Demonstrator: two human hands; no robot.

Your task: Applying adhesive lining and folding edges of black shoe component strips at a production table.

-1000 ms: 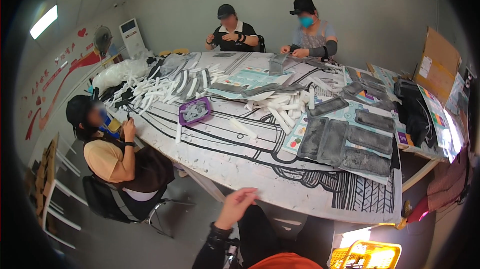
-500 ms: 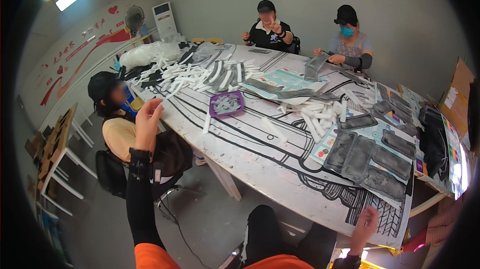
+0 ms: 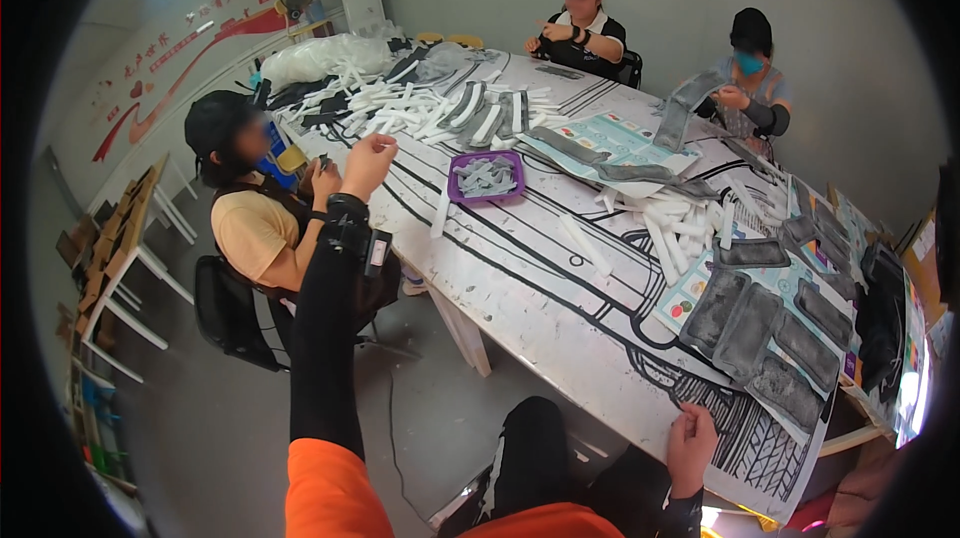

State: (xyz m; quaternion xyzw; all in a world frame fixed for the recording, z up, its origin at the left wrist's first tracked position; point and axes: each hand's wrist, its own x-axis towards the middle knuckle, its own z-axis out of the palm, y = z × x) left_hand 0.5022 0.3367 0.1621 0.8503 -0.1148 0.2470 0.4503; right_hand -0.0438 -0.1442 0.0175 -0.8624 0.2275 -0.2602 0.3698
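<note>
In this moment we judge that no piece is being worked by us: we seem to be between two handlings. Our left hand (image 3: 368, 168) is raised in the air near the left edge of the table (image 3: 450, 263), with fingers bent and gathered; we cannot tell if they pinch something small. Our right hand (image 3: 692, 450) is at the near edge, fingers curled beside the tyre drawing (image 3: 770, 428), and here also we cannot tell whether anything is between them.

The grey moulded panels (image 3: 748, 326) lie beyond our right hand, on a printed sheet (image 3: 672, 308). To take one would, in our judgement, call for reaching forward and opening the fingers.

Beyond our left hand stands a purple tray (image 3: 482, 199) with grey scraps (image 3: 487, 178) inside, and a single white strip (image 3: 441, 213) lies just beside it. More white strips (image 3: 665, 228) are heaped behind the panels, so they could hinder a far reach. At our left sits a co-worker (image 3: 262, 238), near our raised forearm, which has therefore little room. Across the table, a masked co-worker (image 3: 765, 98) holds a grey piece (image 3: 688, 106).
</note>
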